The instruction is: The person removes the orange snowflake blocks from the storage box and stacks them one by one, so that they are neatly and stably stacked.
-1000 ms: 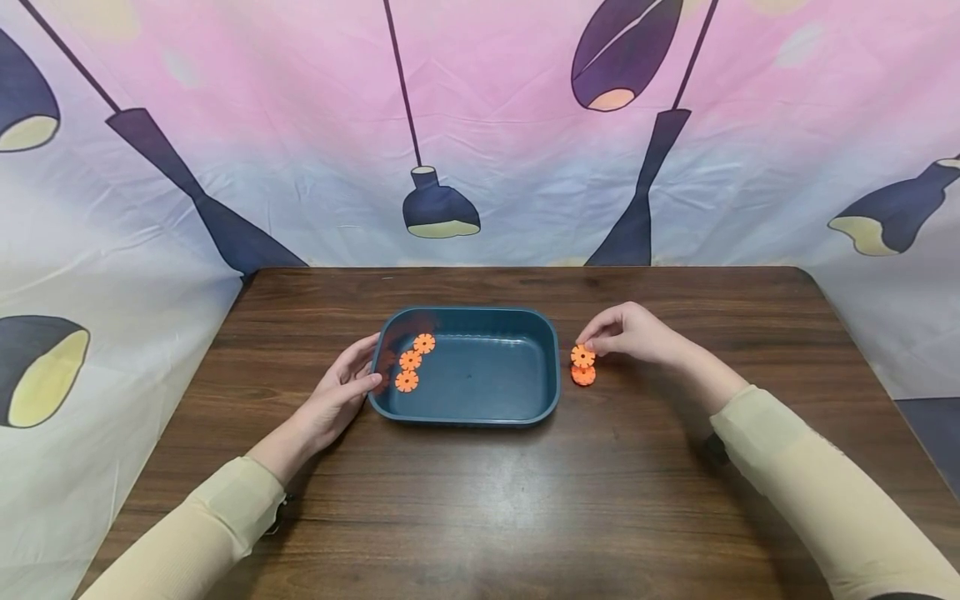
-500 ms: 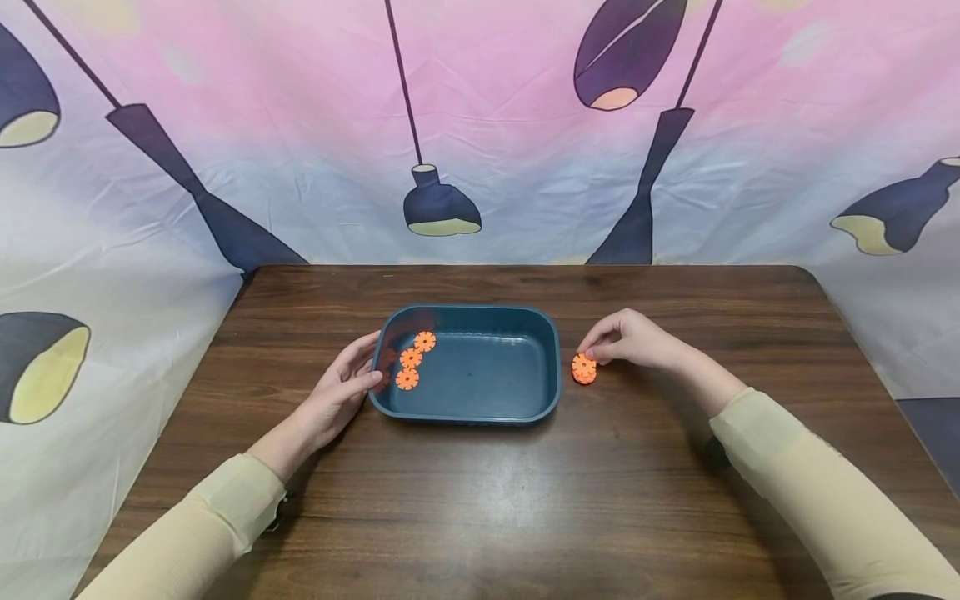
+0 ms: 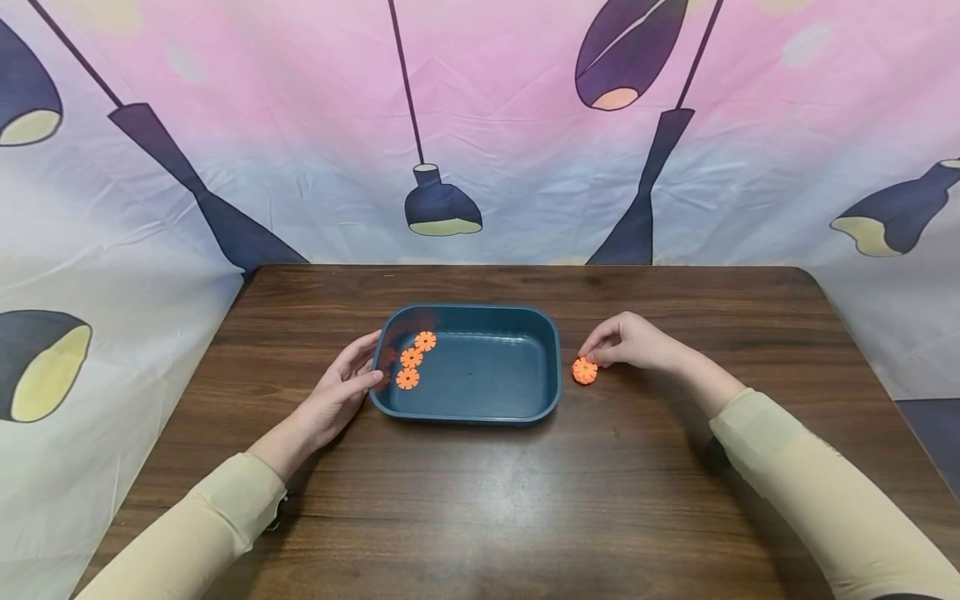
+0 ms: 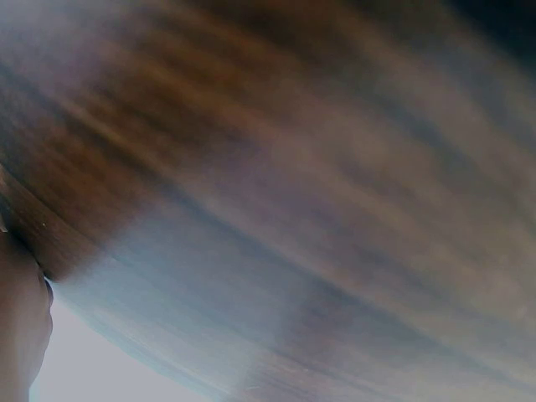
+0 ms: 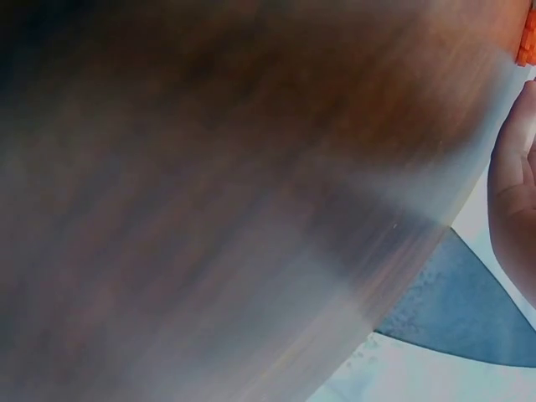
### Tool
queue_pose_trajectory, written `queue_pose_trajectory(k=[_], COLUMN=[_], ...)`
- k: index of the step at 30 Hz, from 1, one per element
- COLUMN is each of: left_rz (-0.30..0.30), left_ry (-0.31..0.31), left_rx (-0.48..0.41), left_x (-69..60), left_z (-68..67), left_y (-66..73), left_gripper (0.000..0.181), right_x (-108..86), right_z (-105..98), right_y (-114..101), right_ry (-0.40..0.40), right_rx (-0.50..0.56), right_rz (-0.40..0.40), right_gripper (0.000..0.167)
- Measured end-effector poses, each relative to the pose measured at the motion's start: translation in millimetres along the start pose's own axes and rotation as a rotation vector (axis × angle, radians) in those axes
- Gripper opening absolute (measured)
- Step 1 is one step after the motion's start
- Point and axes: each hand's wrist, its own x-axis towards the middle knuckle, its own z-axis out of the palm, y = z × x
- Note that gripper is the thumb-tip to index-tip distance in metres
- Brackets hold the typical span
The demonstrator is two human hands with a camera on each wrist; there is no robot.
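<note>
In the head view, a dark blue rectangular plastic tub (image 3: 465,419) stands on the table. My left hand (image 3: 341,392) holds its left end, thumb at the rim and fingers along the outer wall. Three orange notched plastic discs (image 3: 411,358) lie in a slanting row at the left inside the tub. Just right of the tub is a small stack of similar orange discs (image 3: 584,372). My right hand (image 3: 630,340) pinches the top disc by its far right edge, with the disc lying on the stack. In the right wrist view the orange stack (image 5: 528,42) shows at the top right corner.
The brown wooden table (image 3: 480,508) has its far edge against a printed cloth (image 3: 337,208) with lamp shapes. Both wrist views show mostly blurred table surface.
My right hand has lowered the pinched orange disc onto the stack, so the discs now overlap almost fully. The left hand and tub have stayed in place.
</note>
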Motion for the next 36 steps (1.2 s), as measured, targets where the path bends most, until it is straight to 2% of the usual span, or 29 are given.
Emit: queue_pose_trajectory(k=[19,28,36], left_rz=[-0.002,0.007,-0.003], left_ry=[0.005,-0.002,-0.002], left_rx=[0.013,0.008,0.008], left_x=[0.4,2.3,2.3], left_z=[-0.2,-2.1,-2.3], left_y=[-0.9,-3.4,-2.7], left_gripper=[0.062,0.062,0.063], right_x=[0.3,5.0,19.6], right_z=[-1,-5,-7], right_y=[-2,-20,-46], right_ry=[-0.015,0.023,0.052], right_rx=[0.019,-0.039,-0.056], right_rz=[0.000,-0.009,-0.093], right_gripper=[0.017,0.015,0.013])
